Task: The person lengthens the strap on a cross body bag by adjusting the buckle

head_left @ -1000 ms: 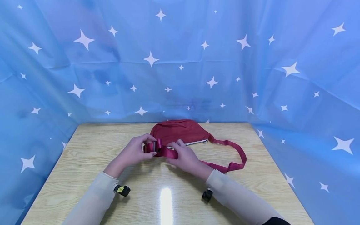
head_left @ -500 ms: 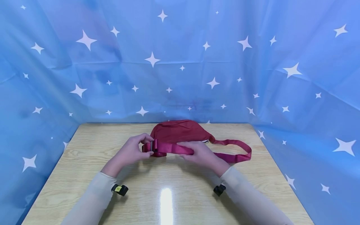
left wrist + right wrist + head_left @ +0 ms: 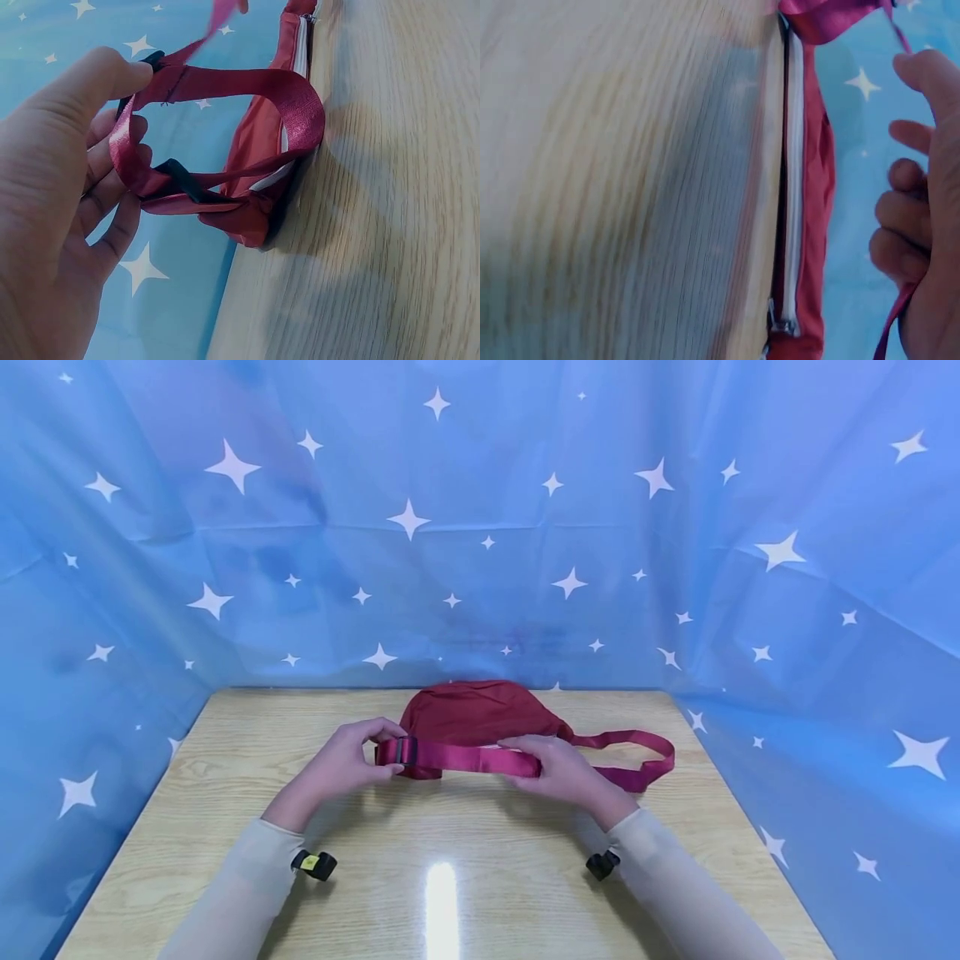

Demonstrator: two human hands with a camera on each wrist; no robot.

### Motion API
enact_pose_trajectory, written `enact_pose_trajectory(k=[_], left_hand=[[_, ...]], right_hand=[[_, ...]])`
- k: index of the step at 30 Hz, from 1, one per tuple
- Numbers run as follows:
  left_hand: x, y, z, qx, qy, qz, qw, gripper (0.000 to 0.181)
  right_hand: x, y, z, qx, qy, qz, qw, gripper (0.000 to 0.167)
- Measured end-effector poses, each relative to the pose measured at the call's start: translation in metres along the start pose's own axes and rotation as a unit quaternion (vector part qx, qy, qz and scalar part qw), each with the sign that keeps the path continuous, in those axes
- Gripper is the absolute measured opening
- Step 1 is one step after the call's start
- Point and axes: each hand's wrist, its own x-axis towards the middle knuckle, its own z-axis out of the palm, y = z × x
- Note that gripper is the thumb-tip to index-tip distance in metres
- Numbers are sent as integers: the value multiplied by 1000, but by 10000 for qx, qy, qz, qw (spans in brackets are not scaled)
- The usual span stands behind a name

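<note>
A dark red waist bag lies on the table with its magenta strap pulled out in front of it. My left hand pinches the black strap slider between thumb and fingers; the left wrist view shows a strap loop hanging from there and a second black strap fitting lower down. To the right, my right hand grips the strap, which runs nearly straight between both hands. In the right wrist view its fingers curl, with strap emerging below.
The wooden table carries the bag near its back edge. Behind it hangs a blue star-printed cloth. A zipper runs along the bag's lower side. The strap's far loop lies at the right.
My right hand has moved right along with the strap, drawing the length between the hands out straight. The small loop by the slider has flattened. My left hand has shifted slightly left.
</note>
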Motion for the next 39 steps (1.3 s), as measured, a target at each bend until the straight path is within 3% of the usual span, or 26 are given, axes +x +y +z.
enact_pose_trajectory(k=[9,12,16,18,22,26,31,35,39], left_hand=[[3,6,4,9,-69,320,9995,47],[4,6,5,68,-98,437,9990,48],[5,7,7,214,-104,572,9981,49],[5,7,8,316,-80,656,9973,48],[6,7,10,409,-39,808,9959,44],[5,7,11,456,-76,719,9963,48],[1,5,10,1229,-23,644,9903,62],[-4,2,7,1883,125,758,9791,52],[-7,3,2,1959,240,834,9768,49]], right_hand=[[21,-31,18,34,-246,-66,9997,69],[37,-49,27,467,-80,-17,9989,68],[59,-73,38,1392,244,-33,9900,65],[68,-82,43,1551,357,-141,9872,62],[77,-90,49,1276,539,-361,9897,56],[79,-90,53,968,660,-403,9923,49],[77,-89,56,1084,626,-239,9918,44],[78,-91,55,1397,631,-125,9881,43],[79,-90,54,1436,706,-159,9870,45]])
